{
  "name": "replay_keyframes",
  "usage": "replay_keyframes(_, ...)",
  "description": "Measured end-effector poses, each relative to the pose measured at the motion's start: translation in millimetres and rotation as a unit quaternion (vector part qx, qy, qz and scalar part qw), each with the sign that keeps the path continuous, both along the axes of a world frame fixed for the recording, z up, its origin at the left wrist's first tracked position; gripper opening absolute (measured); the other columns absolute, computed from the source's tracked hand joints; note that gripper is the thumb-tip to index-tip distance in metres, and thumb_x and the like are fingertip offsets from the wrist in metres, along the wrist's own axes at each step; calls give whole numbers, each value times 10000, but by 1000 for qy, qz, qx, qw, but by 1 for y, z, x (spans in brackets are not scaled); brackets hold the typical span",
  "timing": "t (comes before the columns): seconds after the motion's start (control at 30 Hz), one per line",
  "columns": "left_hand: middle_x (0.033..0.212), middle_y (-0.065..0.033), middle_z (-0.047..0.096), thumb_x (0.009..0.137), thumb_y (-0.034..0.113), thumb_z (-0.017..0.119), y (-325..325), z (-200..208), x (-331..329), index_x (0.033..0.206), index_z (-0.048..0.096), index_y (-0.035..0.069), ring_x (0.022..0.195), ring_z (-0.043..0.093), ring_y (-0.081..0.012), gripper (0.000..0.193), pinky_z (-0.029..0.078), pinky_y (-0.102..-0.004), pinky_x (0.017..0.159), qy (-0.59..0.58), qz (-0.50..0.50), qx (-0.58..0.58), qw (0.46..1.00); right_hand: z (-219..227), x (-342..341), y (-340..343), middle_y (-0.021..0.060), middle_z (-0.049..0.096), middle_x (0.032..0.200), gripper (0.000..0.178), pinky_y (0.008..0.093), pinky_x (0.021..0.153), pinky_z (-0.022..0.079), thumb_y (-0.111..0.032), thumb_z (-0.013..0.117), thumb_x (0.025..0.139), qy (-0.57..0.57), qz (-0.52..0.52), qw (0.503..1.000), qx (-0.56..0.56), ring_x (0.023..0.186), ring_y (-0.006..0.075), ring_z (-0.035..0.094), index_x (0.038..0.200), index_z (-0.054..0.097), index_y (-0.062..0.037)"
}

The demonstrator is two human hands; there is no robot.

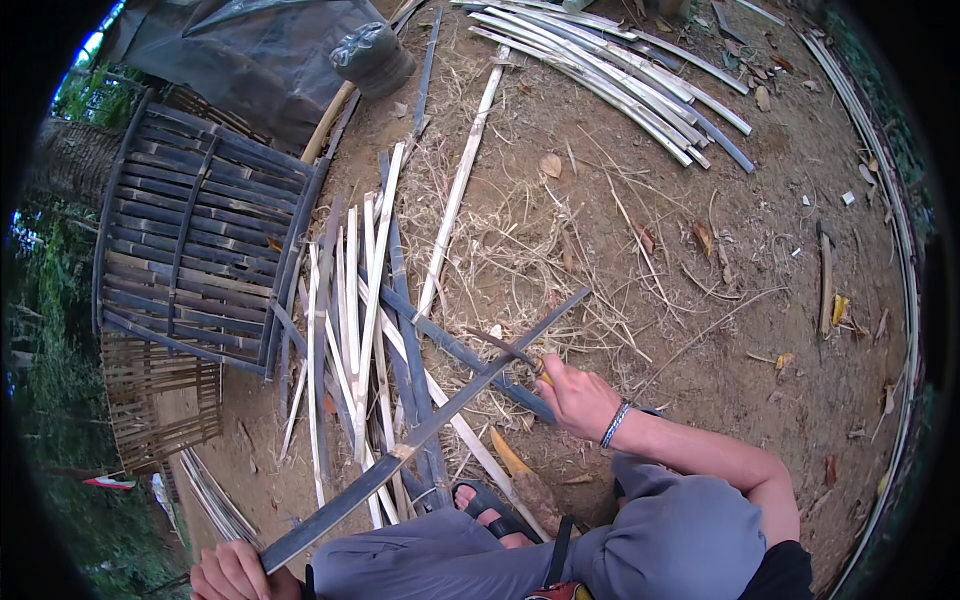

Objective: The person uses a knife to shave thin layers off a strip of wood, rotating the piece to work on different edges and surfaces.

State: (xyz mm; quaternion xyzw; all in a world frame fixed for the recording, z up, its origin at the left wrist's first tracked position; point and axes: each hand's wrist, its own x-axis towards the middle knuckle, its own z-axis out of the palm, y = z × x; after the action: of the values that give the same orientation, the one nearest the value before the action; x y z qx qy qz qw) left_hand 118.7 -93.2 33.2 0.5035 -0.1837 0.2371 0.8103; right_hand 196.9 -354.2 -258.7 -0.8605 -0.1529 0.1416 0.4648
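At the lower left, my left hand (240,573) is closed round the near end of a long dark bamboo strip (350,492). The strip slants up and to the right across my lap, with a pale node partway along it. My right hand (580,398) is wrapped round the yellowish handle of a knife (503,345). Its thin dark blade lies across the strip near the far end; whether it cuts into the strip, I cannot tell. Another dark strip (455,348) lies on the ground beneath, crossing the held one.
Several pale and dark strips (345,330) lie loosely piled left of centre. A bundle of pale strips (620,80) lies at the far side. A slatted bamboo bench (200,230) stands at left, near a dark plastic sheet (240,60). A wooden-handled tool (825,280) lies at right. Shavings (520,235) litter the soil.
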Motion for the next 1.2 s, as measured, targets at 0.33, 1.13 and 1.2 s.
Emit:
replay_keyframes(0.33, 390, 61, 345, 873, 196, 478, 2, 1, -5, 463, 347, 175, 331, 284, -41, 431, 337, -174, 387, -13, -12, 12, 1000, 2, 8, -5, 246, 598, 673, 251, 523, 516, 483, -233, 430, 977, 12, 16, 999, -29, 595, 443, 599, 1051, 350, -8)
replay_keyframes(1.13, 411, 74, 316, 872, 240, 453, 10, -3, 1, 488, 350, 172, 354, 276, -35, 403, 323, -172, 388, 14, 46, -32, 998, -28, 32, -29, 259, 594, 627, 278, 547, 581, 501, -276, 405, 989, 77, 5, 995, -56, 621, 470, 605, 1038, 353, -8)
replay_keyframes(1.2, 412, 74, 316, 874, 245, 453, 15, -2, 2, 487, 349, 172, 353, 276, -36, 406, 320, -170, 388, 17, 37, -19, 999, -23, 22, -18, 253, 597, 629, 280, 545, 579, 501, -276, 413, 987, 95, -6, 995, -27, 622, 466, 608, 1037, 354, -7)
